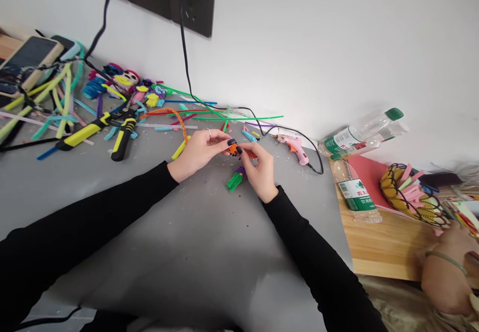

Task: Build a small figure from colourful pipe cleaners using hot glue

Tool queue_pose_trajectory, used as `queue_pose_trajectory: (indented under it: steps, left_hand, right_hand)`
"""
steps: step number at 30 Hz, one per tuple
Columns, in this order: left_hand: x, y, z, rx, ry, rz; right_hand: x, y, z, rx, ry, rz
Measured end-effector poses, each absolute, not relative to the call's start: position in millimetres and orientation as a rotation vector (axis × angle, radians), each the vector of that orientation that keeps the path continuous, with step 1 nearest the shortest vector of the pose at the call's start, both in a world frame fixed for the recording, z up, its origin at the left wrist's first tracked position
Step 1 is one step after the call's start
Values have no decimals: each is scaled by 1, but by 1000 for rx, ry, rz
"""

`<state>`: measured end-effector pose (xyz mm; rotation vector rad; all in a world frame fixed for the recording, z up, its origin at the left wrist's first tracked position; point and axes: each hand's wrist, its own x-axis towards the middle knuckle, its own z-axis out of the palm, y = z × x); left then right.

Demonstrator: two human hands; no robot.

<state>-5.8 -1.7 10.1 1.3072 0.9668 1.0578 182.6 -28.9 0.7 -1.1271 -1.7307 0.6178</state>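
Observation:
My left hand (200, 151) and my right hand (260, 170) meet over the grey table (194, 237), both in black sleeves. Together their fingertips pinch a small orange pipe-cleaner piece (235, 149). A short bundle of green pieces bound with purple (235, 178) lies on the table just under my right hand. A curved orange pipe cleaner (175, 115) arches behind my left hand, with a short yellow piece (181, 148) next to that hand's knuckles.
Yellow-handled pliers (121, 137) and several coloured pipe cleaners (60, 102) lie at back left near phones (32, 58). A pink glue gun (297, 148) with its black cable sits right of my hands. Two plastic bottles (354, 192), a wire basket (411, 195) and another person's hand (447, 267) are at right.

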Motion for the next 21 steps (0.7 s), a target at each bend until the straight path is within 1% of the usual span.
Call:
queue_pose_trajectory:
  steps: [15,18,21]
  left_hand:
    - [-5,-6,10,1558,1018,1077]
    - [-6,-5,12,1679,1068,1043]
    - [-9,-3,12,1929,1133,966]
  right_hand:
    - [183,-29,-4,-1214,-1838,609]
    - [182,-29,-4,-1202,-1839,613]
    - [182,-30,-4,-1180,-1836,637]
